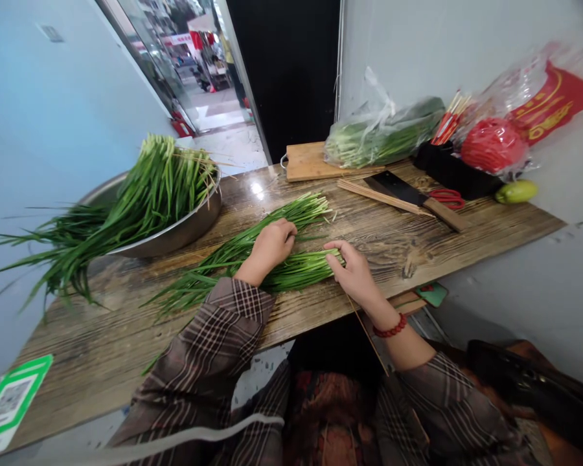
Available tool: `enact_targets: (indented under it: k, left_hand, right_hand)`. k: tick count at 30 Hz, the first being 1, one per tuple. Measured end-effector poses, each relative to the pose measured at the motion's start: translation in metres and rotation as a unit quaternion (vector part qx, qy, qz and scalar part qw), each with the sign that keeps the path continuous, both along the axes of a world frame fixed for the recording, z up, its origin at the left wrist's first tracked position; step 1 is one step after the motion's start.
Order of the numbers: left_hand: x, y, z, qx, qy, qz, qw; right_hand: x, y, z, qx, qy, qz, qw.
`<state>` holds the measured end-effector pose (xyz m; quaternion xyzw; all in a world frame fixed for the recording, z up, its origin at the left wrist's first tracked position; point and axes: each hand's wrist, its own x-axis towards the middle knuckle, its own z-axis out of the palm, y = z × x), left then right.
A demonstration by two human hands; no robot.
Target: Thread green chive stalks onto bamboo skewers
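Two bunches of garlic chives lie side by side on the wooden table, a farther bunch (298, 210) and a nearer bunch (301, 270), their pale cut ends pointing right. My left hand (271, 244) rests between them, its fingers curled down on the chives; its fingertips are partly hidden. Around the pale stem ends of the nearer bunch, my right hand (352, 270) closes with thumb and fingers. A large heap of chives (162, 188) fills a metal basin (175, 243) on the left, leaves hanging over its rim.
Behind stand a cutting board (304, 162) and bagged greens (383, 136). A cleaver (408, 194) lies near wooden sticks (381, 197), red-handled scissors (447, 198), a black cloth (451, 173), a red bundle in plastic (495, 145) and a green fruit (516, 191). A QR-code card (14, 401) sits front left.
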<state>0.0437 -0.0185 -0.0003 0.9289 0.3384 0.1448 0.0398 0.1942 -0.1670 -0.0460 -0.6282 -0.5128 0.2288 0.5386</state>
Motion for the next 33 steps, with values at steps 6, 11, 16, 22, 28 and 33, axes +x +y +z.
enact_targets:
  k: [6,11,16,22,28,33]
  left_hand:
    - [0.002,-0.007,-0.009,-0.015,0.011,-0.001,1.000]
    - [0.003,-0.004,-0.014,-0.045,-0.012,-0.007,0.999]
    - [0.002,0.001,-0.014,-0.055,-0.108,0.007,0.993]
    - [0.017,-0.002,-0.003,-0.102,-0.165,0.011,0.981]
    - [0.035,-0.001,-0.010,-0.082,-0.126,0.000,0.989]
    - [0.034,0.000,-0.015,-0.088,-0.084,-0.017,0.992]
  right_hand:
    - [0.000,-0.001,-0.003,0.003,0.001,0.003,1.000]
    - [0.001,-0.001,-0.002,-0.011,0.006,0.005,1.000]
    - [0.002,-0.003,-0.003,-0.021,0.001,-0.001,1.000]
    - [0.002,-0.004,-0.005,-0.018,0.004,0.000,1.000]
    - [0.001,-0.004,-0.005,-0.004,0.016,0.004,1.000]
    - [0.000,-0.004,-0.003,-0.013,0.022,0.012,1.000]
